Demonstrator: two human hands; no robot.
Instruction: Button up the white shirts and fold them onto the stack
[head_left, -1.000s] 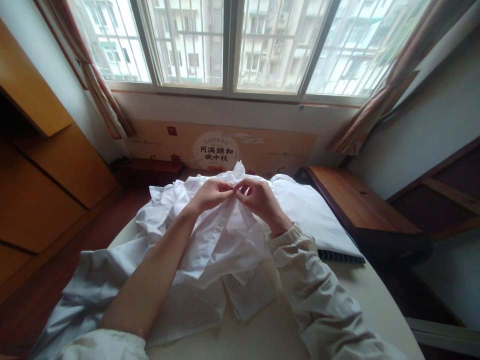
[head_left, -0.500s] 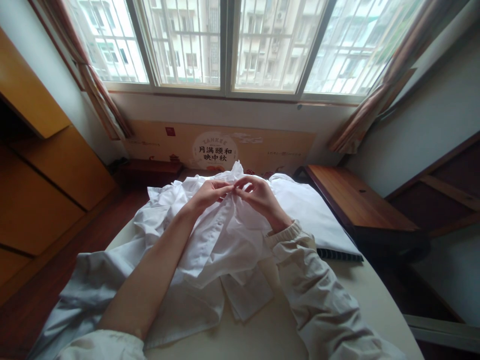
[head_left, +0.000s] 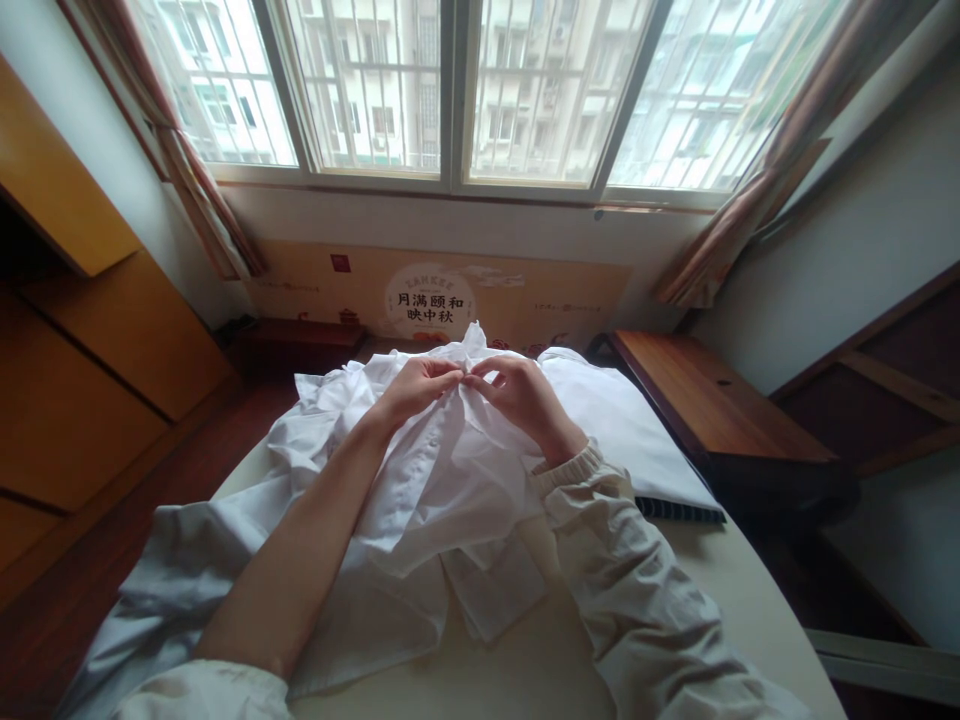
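A crumpled white shirt (head_left: 420, 470) with a buttoned strip lies over the pale table (head_left: 525, 670), its left part hanging past the edge. My left hand (head_left: 418, 388) pinches the shirt near the collar, at the top of the button strip. From the right, my right hand (head_left: 517, 395) pinches the same spot, its fingertips almost touching those of my left hand. Whatever small part sits between the fingertips is too small to make out.
Folded white cloth (head_left: 622, 420) lies right of the shirt, over a dark striped item (head_left: 679, 511). A wooden bench (head_left: 712, 400) stands beyond the table's right side. Orange cabinets (head_left: 97, 380) are at the left, a printed board (head_left: 300, 290) under the window.
The fingertips of both hands have shifted very slightly at the collar. Otherwise the shirt and arms look the same.
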